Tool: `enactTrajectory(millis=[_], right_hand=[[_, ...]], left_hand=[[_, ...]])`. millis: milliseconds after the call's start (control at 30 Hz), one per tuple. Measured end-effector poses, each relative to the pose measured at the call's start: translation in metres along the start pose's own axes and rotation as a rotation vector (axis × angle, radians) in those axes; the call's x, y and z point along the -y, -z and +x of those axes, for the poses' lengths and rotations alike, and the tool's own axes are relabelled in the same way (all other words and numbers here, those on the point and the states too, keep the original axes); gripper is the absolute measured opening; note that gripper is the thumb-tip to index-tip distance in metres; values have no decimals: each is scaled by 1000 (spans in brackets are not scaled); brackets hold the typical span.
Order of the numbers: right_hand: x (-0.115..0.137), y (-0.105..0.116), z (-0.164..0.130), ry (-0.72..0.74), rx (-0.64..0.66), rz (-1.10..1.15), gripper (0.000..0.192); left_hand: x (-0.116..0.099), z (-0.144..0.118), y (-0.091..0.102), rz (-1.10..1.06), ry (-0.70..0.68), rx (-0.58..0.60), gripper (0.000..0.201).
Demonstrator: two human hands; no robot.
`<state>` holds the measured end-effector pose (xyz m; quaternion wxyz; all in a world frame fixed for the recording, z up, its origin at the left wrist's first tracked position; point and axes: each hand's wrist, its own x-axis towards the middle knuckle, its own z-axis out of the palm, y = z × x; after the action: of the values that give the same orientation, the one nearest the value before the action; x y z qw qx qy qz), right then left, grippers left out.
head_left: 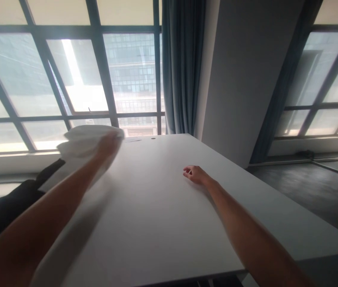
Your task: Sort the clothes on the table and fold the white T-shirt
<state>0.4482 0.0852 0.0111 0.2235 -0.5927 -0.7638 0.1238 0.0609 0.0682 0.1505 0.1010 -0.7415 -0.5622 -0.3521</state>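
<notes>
At the table's far left, my left hand (111, 143) is closed on a soft white cloth (87, 133). Hand and cloth are blurred by motion, so the cloth's exact kind does not show. Some of the white material hangs below, beside the left forearm. My right hand (197, 174) is over the right half of the white table (145, 211), low at its surface. Its fingers are loosely curled, with a gap between thumb and fingers and nothing between them. Whether it touches the tabletop I cannot tell.
A thin flat piece (133, 140) and a small dark round spot (153, 138) are at the table's far edge. Something black (13, 203) is left of the table. Beyond stand windows (133, 71), a blue-grey curtain (183, 67) and a pillar (240, 79).
</notes>
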Motion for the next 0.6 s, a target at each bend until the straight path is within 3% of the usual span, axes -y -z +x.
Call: enactTrajectory(millis=[133,200,233,333,433,500,600], right_hand=[[0,-3,1,48,-127,36,40],[-3,-6,3,53,-143,29,49],[-4,-8,4,57,-148,25,53],[-7,-15,8,107,-143,16,59],[-8,-23,11,195,-113,11,57],[-7,-29,13,255,-97,34,61],[-5,-36,14,320,-81,105,78]], left_hand=[[-54,-30,-59,-142,-285,419,30],[-65,-52,-80,-194,-410,623,24],[-65,-62,-87,-200,-462,667,24],[-43,-82,-99,-104,-494,546,34],[-4,-92,-103,85,-345,381,59],[23,-99,-104,191,-206,359,70],[55,-108,-105,270,-36,411,68]])
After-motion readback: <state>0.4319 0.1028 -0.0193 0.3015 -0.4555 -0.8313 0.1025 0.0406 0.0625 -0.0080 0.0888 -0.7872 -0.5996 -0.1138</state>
